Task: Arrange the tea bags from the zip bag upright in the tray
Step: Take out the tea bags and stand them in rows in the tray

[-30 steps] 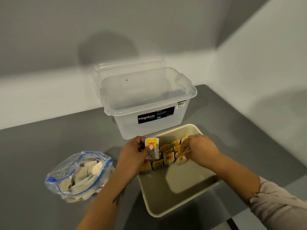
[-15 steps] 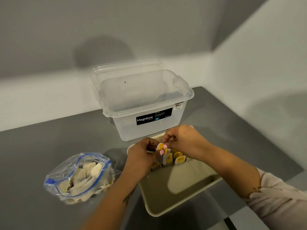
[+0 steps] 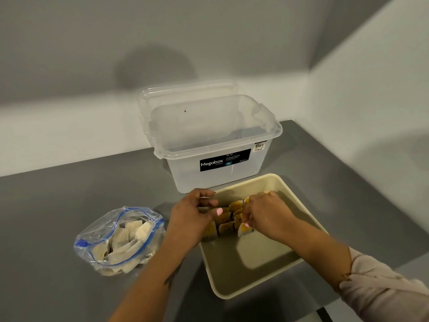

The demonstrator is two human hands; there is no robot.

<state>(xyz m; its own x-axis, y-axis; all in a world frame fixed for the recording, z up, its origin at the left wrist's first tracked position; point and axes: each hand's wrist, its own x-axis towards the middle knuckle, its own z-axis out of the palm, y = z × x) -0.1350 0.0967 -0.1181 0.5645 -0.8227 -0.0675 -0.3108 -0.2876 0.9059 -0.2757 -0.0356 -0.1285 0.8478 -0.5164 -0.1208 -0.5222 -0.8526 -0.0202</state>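
Far-left tray (image 3: 267, 292) corner and part of the tea bags (image 3: 226, 227) hidden behind left hand (image 3: 192, 219). More bags covered by right hand (image 3: 267, 214); grip of either hand on a bag not determinable. Print on bags too small to read. Contents of zip bag (image 3: 120, 240) blurred by creased plastic, count not determinable. Small print on box (image 3: 216, 145) label illegible. Lid (image 3: 185, 89) behind box mostly hidden. Both forearms cut off at bottom edge.
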